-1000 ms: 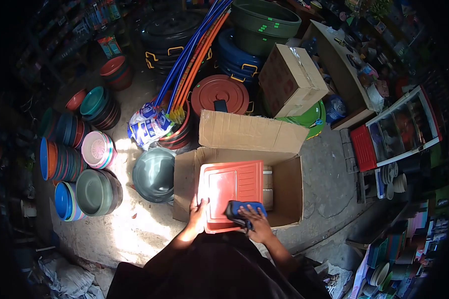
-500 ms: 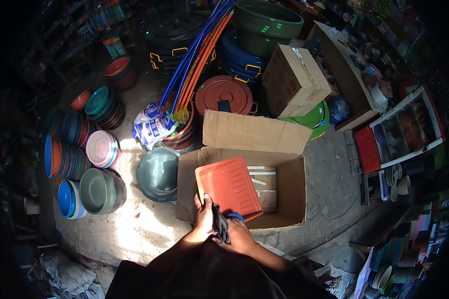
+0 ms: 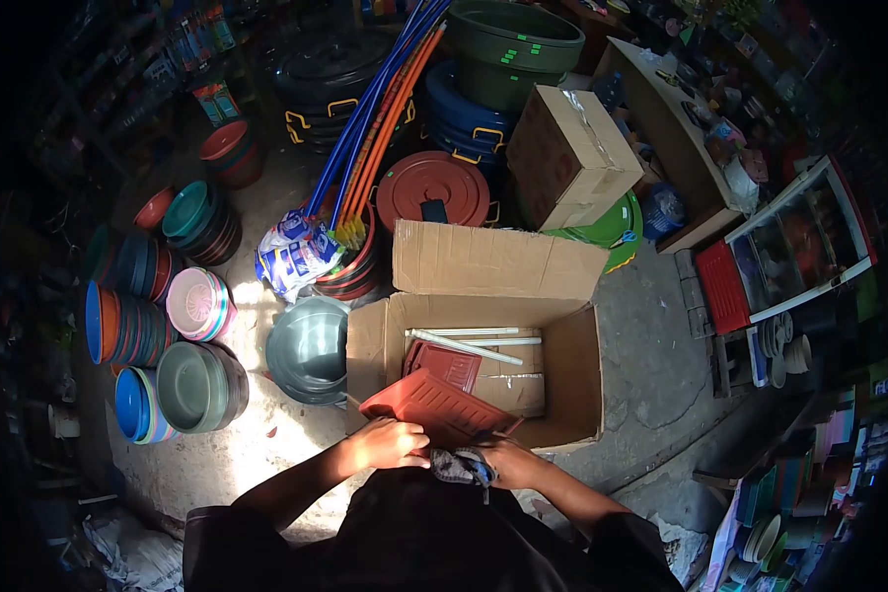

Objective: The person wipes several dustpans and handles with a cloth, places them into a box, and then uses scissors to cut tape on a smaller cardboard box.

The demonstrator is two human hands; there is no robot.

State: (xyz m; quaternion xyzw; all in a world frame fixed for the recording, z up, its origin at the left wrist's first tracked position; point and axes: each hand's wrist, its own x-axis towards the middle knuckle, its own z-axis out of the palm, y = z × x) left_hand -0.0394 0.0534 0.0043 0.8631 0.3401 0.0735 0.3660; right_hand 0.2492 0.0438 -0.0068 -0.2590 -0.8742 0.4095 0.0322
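A red ridged plastic dustpan (image 3: 442,403) is tilted over the near edge of an open cardboard box (image 3: 574,370). My left hand (image 3: 393,444) is closed on its near left edge. My right hand (image 3: 508,460) grips its near right side, with the fingertips partly hidden. A bunched dark grey cloth (image 3: 459,466) lies between my hands, against my black clothing. Inside the box, a second red dustpan (image 3: 449,365) rests beside several white sticks (image 3: 474,340). The upper dustpan covers part of the box's floor.
Left of the box stand a grey basin (image 3: 309,350) and stacked tubs (image 3: 199,385). Behind are blue and orange poles (image 3: 380,118), a red lidded bin (image 3: 432,187) and a closed carton (image 3: 572,153). A glass-fronted case (image 3: 799,242) stands right.
The dustpan has tipped and come down toward my body, uncovering the second dustpan and the sticks. My hands have moved apart, left hand leftward and right hand rightward.
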